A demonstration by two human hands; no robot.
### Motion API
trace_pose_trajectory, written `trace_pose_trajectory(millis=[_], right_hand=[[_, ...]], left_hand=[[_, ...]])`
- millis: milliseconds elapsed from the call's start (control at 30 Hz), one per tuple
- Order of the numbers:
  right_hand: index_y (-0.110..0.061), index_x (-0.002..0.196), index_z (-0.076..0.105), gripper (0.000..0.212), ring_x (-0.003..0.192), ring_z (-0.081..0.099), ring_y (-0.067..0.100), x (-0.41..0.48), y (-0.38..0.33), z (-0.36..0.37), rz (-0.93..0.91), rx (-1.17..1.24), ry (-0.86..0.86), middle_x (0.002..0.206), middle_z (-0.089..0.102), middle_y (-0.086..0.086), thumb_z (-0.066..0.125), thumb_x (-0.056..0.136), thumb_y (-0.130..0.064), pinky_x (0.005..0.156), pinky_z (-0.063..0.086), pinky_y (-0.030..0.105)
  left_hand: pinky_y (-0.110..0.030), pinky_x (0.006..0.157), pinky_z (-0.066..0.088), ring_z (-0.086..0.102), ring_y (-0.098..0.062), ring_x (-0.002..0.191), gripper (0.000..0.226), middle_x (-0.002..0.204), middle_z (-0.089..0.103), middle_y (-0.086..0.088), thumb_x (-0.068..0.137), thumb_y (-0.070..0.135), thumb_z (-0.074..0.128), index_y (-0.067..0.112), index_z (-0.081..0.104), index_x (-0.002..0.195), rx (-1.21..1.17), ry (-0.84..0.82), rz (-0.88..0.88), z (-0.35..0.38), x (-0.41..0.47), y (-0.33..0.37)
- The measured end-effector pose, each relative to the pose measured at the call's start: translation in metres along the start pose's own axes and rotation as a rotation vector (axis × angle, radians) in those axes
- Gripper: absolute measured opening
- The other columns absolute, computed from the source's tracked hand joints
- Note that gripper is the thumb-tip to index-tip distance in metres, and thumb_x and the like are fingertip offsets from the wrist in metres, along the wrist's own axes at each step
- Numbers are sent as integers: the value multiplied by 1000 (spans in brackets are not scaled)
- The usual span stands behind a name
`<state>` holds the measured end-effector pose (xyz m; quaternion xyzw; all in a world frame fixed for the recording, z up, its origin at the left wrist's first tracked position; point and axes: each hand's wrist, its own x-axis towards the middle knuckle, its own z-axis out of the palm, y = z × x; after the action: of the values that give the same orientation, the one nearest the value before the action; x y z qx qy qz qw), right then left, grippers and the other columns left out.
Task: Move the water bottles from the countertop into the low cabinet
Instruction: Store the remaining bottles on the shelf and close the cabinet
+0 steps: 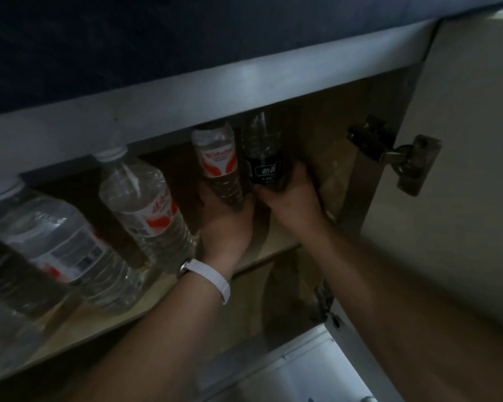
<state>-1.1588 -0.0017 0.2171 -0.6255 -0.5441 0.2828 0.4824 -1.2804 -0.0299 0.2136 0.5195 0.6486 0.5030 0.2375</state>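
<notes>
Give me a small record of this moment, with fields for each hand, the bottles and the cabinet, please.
left hand: wears a white wristband, grips the red-label bottle near its base
right hand: grips the dark-label bottle near its base
held bottles: side by side inside the cabinet, over the shelf
bottles already on shelf: at least two clear ones, white caps, at the left
cabinet door: open, at the right, hinge visible
lighting: dim
</notes>
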Motion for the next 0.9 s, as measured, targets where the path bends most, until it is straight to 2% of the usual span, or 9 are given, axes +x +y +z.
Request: trace_pose_trajectory(millis=[67,167,333,433,533,633,700,800,900], right_hand=[[-19,144,38,87,130,49,21,7,2,4,-4,32,-26,142,52,4,84,72,-37,97,39,27],[-21,145,38,85,132,46,16,15,4,9,-7,92,-76,144,51,0,84,74,-27,93,33,22],[-24,141,41,82,125,52,15,18,9,12,-15,131,-73,138,56,-2,85,72,-30,99,42,30],[-24,141,41,80,120,51,8,13,9,6,-8,107,-71,137,56,-4,84,74,-31,91,39,24],[-24,141,42,78,125,53,14,6,11,-4,-17,94,-67,137,57,-4,83,75,-32,91,40,25],[-26,142,40,79,127,52,16,-4,10,-13,0,68,-57,138,56,-4,82,76,-33,98,41,29],[-25,143,39,78,130,50,17,-13,9,-20,2,51,-47,140,54,-4,80,77,-32,97,39,27],[-24,141,39,75,130,49,17,-26,9,-29,19,56,-23,140,53,-4,79,78,-31,93,37,25],[-25,138,42,70,128,49,15,-36,8,-35,34,94,8,138,54,-5,79,79,-28,93,38,26]], left_hand=[[-26,100,31,42,-24,139,91,155,39,-4,86,30,76,21,18,157,-17,11,4,2,2,-1],[-27,103,32,44,-24,139,88,154,42,-5,88,27,74,20,18,156,-27,26,9,4,9,-5],[-29,105,35,47,-21,135,83,149,47,-1,87,30,76,22,27,153,-25,47,31,3,13,-11],[-27,100,38,52,-11,123,78,132,53,11,83,27,80,23,35,147,-85,39,15,-2,11,-9],[-27,97,38,51,-5,114,77,123,51,17,82,29,81,29,36,144,-89,5,10,-6,4,-7],[-31,97,42,56,-11,113,79,121,57,15,80,34,81,32,37,145,-69,13,-12,-7,-6,-7],[-33,95,43,58,-14,114,82,119,58,16,80,37,80,32,34,148,-42,13,-19,-6,-13,-7],[-33,92,43,52,-7,105,82,99,48,30,80,36,80,34,33,147,-40,-17,-4,-5,-23,-6],[-33,90,44,52,-6,104,82,100,50,29,79,36,81,36,34,146,-58,-24,10,-5,-31,-4]])
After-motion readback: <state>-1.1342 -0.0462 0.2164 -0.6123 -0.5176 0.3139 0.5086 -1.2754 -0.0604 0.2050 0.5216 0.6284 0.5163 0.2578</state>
